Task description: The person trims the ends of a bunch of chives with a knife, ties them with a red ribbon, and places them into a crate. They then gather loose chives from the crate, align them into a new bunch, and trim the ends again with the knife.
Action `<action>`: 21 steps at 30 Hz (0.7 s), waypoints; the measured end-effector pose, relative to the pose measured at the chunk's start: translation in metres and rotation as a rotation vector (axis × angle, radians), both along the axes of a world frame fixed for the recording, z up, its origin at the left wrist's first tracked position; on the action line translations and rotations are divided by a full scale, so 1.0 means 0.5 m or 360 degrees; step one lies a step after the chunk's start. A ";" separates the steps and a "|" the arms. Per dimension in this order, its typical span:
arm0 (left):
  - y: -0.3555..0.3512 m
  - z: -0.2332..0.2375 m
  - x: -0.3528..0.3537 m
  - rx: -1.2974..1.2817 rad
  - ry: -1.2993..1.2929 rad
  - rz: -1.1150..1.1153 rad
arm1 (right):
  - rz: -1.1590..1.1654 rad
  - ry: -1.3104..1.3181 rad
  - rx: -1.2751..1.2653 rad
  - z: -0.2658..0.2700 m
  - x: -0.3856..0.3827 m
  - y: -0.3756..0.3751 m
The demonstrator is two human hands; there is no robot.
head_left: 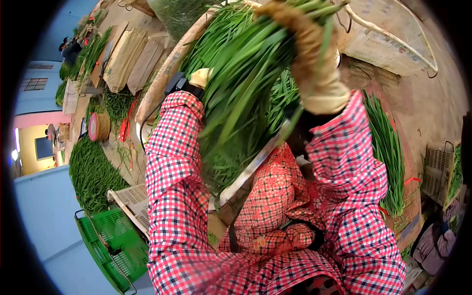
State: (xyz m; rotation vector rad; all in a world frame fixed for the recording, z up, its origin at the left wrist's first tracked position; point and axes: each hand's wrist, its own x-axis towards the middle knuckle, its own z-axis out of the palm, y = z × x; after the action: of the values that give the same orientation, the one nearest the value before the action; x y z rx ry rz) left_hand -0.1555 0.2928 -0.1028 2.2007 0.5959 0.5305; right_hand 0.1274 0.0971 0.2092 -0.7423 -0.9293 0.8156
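Note:
My right hand (314,64), in a brown-stained glove, is wrapped round a bunch of long green leafy stalks (246,73) near the top centre; the bunch hangs down to the left. At the bunch's left side is my left hand (200,78) in a pale glove, with its fingers hidden behind the leaves. Under both hands stands a large basket (152,93) with a pale rim, full of more green stalks (221,29). The lower leaves are blurred by motion.
Bundled stalks (386,152) lie on a board at the right. A green crate (115,246) stands lower left beside a pile of greens (93,172). A twine spool (100,126) and wrapped packs (125,59) are at the left. A person (73,50) is far off, upper left.

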 end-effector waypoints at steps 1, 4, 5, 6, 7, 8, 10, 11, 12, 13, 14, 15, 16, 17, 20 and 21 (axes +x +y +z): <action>0.043 -0.085 -0.051 0.0306 0.0077 0.0043 | 0.0148 0.0233 -0.0195 0.047 0.018 -0.007; -0.009 0.068 -0.038 0.0012 0.0115 0.0425 | -0.0142 0.0177 -0.0070 0.089 0.080 0.012; -0.045 0.166 -0.027 -0.0215 0.0055 0.0599 | -0.0180 0.0188 0.0066 0.095 0.093 0.029; -0.072 0.245 -0.030 -0.0358 -0.0035 0.0751 | -0.0216 0.0195 0.0208 0.108 0.098 0.046; -0.093 0.315 -0.044 -0.0462 -0.0155 0.0895 | -0.0282 0.0094 0.0209 0.133 0.101 0.053; -0.115 0.379 -0.059 -0.0531 -0.0290 0.1036 | -0.0354 0.0000 0.0204 0.152 0.106 0.056; -0.166 0.473 -0.094 -0.0533 -0.0576 0.1308 | -0.0506 -0.0146 0.0275 0.152 0.099 0.047; -0.189 0.516 -0.112 -0.0426 -0.0690 0.1436 | -0.0583 -0.0213 0.0335 0.178 0.084 0.049; -0.216 0.555 -0.137 -0.0314 -0.0801 0.1567 | -0.0655 -0.0272 0.0392 0.197 0.068 0.048; -0.264 0.602 -0.136 -0.0268 -0.0746 0.1485 | -0.0548 -0.0282 0.0444 0.200 0.065 0.057; -0.325 0.648 -0.115 -0.0218 -0.0693 0.1406 | -0.0480 -0.0216 0.0755 0.192 0.037 0.075; -0.409 0.700 -0.085 -0.0458 -0.0731 0.1126 | -0.0413 -0.0147 0.1063 0.181 -0.010 0.097; -0.486 0.730 -0.050 -0.0695 -0.0757 0.0840 | -0.0346 -0.0074 0.1365 0.180 -0.041 0.104; -0.519 0.711 -0.028 -0.0930 -0.0770 0.0525 | -0.0267 -0.0413 0.1249 0.183 -0.059 0.069; -0.630 0.653 0.044 -0.1659 -0.1020 0.0165 | 0.0031 -0.0784 0.1000 0.170 -0.166 -0.075; -0.640 0.601 0.052 -0.1929 -0.1325 -0.0150 | -0.0139 -0.1060 0.1172 0.161 -0.192 -0.105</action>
State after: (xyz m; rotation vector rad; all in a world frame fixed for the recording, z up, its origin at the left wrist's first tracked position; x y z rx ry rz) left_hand -0.1294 -0.0272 0.1978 0.7470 0.2175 0.7061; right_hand 0.0314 0.0449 0.2895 -0.3854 -1.6550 0.0851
